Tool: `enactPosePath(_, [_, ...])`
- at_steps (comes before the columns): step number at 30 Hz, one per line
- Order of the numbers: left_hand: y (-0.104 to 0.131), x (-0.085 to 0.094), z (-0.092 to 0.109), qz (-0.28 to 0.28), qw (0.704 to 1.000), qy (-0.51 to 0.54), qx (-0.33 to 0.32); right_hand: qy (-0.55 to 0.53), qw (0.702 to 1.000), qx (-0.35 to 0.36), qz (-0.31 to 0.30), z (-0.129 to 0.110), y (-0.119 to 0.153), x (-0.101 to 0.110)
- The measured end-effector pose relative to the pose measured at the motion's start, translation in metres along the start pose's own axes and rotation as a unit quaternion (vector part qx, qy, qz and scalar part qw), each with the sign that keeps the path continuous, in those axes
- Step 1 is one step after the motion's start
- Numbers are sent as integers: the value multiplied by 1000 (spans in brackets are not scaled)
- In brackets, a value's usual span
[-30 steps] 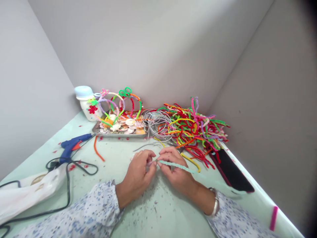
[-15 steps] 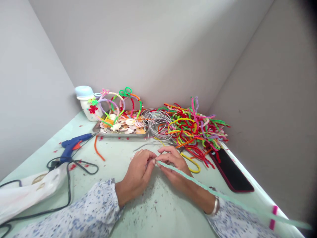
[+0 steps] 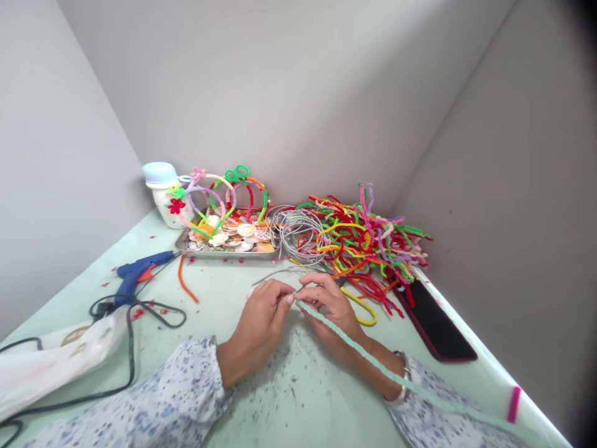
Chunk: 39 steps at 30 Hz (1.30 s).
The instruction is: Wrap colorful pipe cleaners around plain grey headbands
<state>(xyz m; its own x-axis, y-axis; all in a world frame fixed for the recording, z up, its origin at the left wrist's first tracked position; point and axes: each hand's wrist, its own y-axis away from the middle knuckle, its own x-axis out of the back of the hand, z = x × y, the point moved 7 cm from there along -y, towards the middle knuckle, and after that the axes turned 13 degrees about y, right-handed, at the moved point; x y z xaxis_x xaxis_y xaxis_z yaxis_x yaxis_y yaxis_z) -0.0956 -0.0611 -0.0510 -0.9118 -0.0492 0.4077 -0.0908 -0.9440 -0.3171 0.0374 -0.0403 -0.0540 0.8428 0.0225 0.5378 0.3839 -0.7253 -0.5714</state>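
Observation:
A long pale mint pipe cleaner (image 3: pixel 364 353) runs from my fingertips down to the right, across my right forearm and sleeve. My left hand (image 3: pixel 262 322) pinches at its upper end between thumb and index finger. Fingers of my right hand (image 3: pixel 330 314) are bent around the same end, thumb mostly hidden. A short bit of thin grey material shows between the fingertips; the exact join there is too small to make out. Just beyond the right hand lie yellow-handled scissors or pliers (image 3: pixel 368 318), partly covered.
At the back stand a metal tray (image 3: pixel 224 254) of shells, several fuzzy headbands (image 3: pixel 212 190), a white bottle (image 3: pixel 168 199), coiled grey wire (image 3: pixel 305 233) and heaped colourful pipe cleaners (image 3: pixel 373 233). A blue glue gun (image 3: pixel 135 274), its cord and a plastic bag (image 3: pixel 60 367) lie left; a phone-like black slab (image 3: pixel 438 326), right.
The mint pipe cleaner's far end has swung down and toward me, off the pink piece at the table edge. Both hands stay nearly in place, fingertips together.

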Motion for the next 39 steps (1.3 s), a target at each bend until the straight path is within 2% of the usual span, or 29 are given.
enactPosePath(6, [0, 1, 2, 2, 999, -32, -12, -8, 1000, 0, -3, 3, 1, -2])
enactPosePath(15, [-4, -1, 0, -2, 998, -68, 4, 24, 999, 26, 9, 2, -1, -1])
enactPosePath(30, [-8, 3, 0, -8, 996, 34, 78, 49, 997, 56, 2, 1, -1, 0])
enactPosePath(36, [-9, 4, -3, 7, 998, 27, 64, 46, 997, 67, -2, 4, 2, -2])
enactPosePath(39, [-9, 7, -1, 23, 997, 35, 63, 37, 998, 47, 28, 1, 1, 2])
